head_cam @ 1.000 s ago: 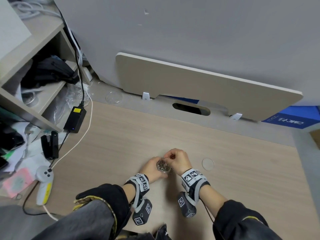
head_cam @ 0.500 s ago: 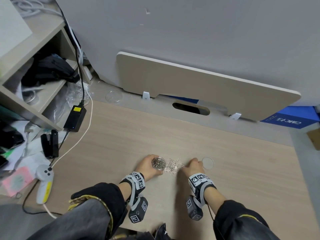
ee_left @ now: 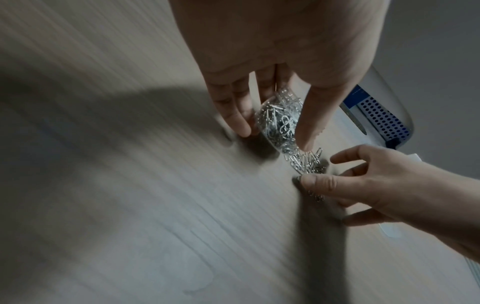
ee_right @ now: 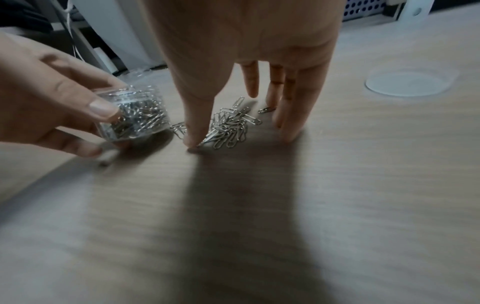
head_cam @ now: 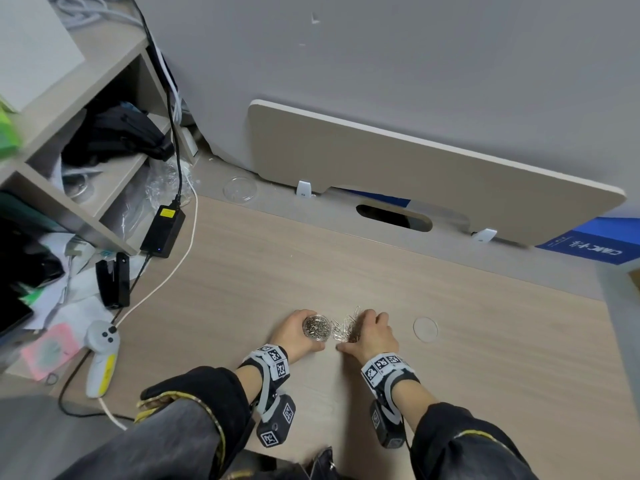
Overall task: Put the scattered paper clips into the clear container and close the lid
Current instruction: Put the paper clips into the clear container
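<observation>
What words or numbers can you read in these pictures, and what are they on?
Blue box behind the desk: white print, seen upside down, too blurred to read.
Black power adapter: yellow label, too small to read.
Wristbands: square black-and-white code patterns, no letters.
Clear container and lid: no writing that I can see.

black sleeves (head_cam: pixel 194 393), yellow-trimmed cuffs; grey wristbands (head_cam: pixel 270 362), black-and-white markers

A light wood-grain desk (head_cam: pixel 450 358) meets a grey wall (head_cam: pixel 415 64). A beige panel (head_cam: pixel 415 174) leans against it; open shelving (head_cam: pixel 86 109) stands far left.
</observation>
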`<move>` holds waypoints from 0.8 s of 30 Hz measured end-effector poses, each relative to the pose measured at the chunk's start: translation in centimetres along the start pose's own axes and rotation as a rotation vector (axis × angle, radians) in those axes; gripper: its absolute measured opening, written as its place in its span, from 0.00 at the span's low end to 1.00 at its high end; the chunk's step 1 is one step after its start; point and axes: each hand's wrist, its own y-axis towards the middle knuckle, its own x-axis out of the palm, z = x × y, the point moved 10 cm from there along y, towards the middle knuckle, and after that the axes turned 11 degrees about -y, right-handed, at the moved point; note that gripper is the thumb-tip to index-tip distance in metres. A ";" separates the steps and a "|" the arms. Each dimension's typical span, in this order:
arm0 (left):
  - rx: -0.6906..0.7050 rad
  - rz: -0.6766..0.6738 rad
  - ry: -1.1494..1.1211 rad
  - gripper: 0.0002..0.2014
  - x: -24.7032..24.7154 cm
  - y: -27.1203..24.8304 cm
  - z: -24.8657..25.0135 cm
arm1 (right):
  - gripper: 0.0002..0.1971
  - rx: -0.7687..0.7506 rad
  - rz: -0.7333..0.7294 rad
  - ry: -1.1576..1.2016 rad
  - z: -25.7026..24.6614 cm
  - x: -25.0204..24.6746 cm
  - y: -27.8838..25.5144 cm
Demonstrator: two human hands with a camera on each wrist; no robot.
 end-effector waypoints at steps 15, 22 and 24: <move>-0.025 -0.030 -0.039 0.37 0.2 0.8 -1.2 | 0.06 -0.197 0.020 0.088 -2.4 0.4 1.6; -0.018 -0.030 -0.032 0.33 0.2 0.4 -0.4 | 0.05 -0.148 0.033 0.157 -1.8 0.3 2.2; -0.019 -0.028 -0.028 0.34 0.2 0.4 -0.3 | 0.04 -0.124 0.028 0.219 -1.3 0.2 2.5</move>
